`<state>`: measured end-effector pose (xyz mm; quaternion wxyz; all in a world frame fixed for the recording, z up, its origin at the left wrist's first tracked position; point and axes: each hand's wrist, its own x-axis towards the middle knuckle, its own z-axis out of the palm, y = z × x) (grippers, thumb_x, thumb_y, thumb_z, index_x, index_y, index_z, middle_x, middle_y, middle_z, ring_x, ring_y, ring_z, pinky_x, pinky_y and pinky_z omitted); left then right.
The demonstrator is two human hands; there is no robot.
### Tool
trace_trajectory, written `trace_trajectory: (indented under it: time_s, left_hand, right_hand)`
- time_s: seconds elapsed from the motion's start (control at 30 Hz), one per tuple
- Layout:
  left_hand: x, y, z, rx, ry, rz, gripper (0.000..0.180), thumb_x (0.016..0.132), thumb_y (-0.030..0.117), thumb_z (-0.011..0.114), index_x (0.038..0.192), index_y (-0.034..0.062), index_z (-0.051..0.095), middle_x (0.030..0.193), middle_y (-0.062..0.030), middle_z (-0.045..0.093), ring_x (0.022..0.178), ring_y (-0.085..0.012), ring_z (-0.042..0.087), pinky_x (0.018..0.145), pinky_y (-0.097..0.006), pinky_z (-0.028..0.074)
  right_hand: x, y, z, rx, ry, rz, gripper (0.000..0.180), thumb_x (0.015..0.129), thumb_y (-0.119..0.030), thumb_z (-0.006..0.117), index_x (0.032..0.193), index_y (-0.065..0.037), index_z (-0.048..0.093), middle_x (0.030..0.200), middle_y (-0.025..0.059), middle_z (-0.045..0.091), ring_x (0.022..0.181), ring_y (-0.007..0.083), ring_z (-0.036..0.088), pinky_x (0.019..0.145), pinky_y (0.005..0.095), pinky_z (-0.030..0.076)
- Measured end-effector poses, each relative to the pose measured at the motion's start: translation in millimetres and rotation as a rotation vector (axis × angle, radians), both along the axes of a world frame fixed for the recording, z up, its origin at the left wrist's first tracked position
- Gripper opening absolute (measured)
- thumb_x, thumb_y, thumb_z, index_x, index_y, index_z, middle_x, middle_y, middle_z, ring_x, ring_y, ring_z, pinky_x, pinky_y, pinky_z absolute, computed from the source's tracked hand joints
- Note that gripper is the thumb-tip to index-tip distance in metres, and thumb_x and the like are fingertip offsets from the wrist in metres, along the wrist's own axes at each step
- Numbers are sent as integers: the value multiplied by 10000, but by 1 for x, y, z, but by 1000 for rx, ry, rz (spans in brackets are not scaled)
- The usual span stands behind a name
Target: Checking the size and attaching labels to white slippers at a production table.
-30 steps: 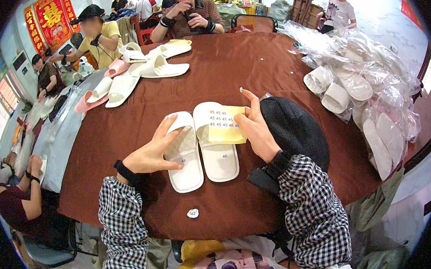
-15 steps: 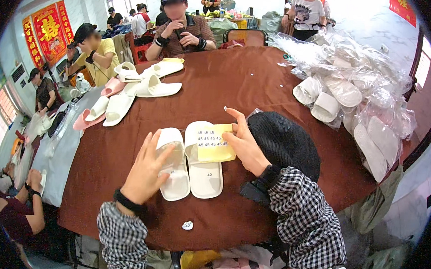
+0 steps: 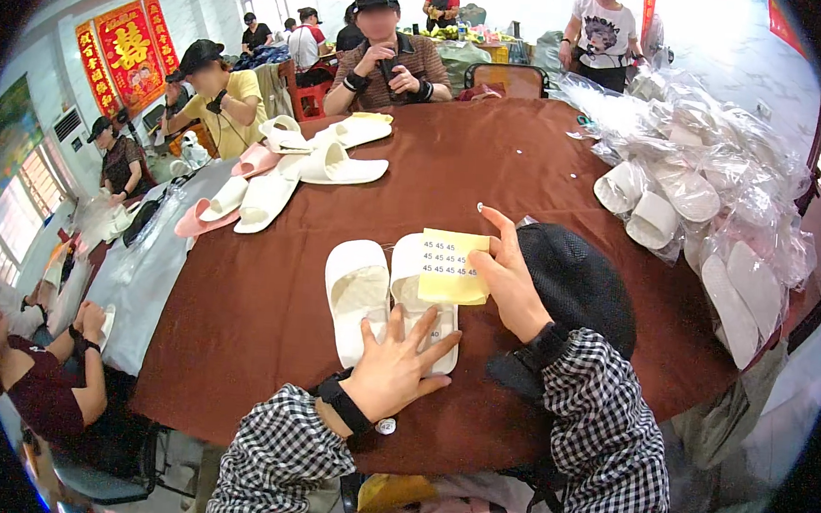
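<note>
Side by side on the brown cloth lie two white slippers, toes away from me: a left slipper (image 3: 357, 286) and a right slipper (image 3: 408, 289). My left hand (image 3: 394, 373) rests with spread fingers over their heel ends, covering part of both; it grips nothing. Between thumb and fingers, my right hand (image 3: 512, 286) pinches a yellow sheet of printed stickers (image 3: 446, 282) above the right slipper. Its index finger points up, with a small white speck at the tip. Close to my left wrist, a small round white sticker (image 3: 385, 426) lies on the cloth.
A black mesh cap (image 3: 583, 276) lies beside my right hand. Plastic-bagged white slippers (image 3: 682, 193) are heaped at the far right. Loose white and pink slippers (image 3: 268, 201) lie at the far left of the brown tablecloth (image 3: 492, 158). Several people sit or stand around.
My left hand has moved right and nearer, from above the left slipper onto the heel ends. The right hand still holds the sticker sheet. The whole view has shifted slightly.
</note>
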<state>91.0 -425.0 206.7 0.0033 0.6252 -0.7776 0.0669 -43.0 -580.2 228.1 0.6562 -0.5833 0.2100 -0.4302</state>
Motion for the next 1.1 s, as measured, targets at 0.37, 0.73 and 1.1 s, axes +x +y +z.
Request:
trace_trajectory:
  time_s: [0.37,0.73,1.1]
  left_hand:
    - [13,-6,-18,-167,49,195,348,899,409,559,1194,227,533,1342,-152,408,1229,-479,361,849,-745,310]
    - [83,40,-13,-148,93,567,422,876,260,567,1253,121,439,1338,-129,380,1293,-318,365,889,-774,303]
    - [201,86,-15,-196,155,952,439,892,235,567,1255,77,379,1329,-177,357,1276,-415,365,884,-776,312]
  right_hand:
    - [0,-2,-2,-104,77,-7,609,894,10,472,1450,-119,257,1059,111,555,935,142,557,837,275,470]
    - [-1,-5,-9,-220,110,-53,598,890,24,461,1439,-116,270,910,58,511,778,104,504,677,254,442]
    - [5,-2,-9,-363,163,-61,599,876,-2,475,1430,-114,277,875,73,511,804,147,523,759,295,455]
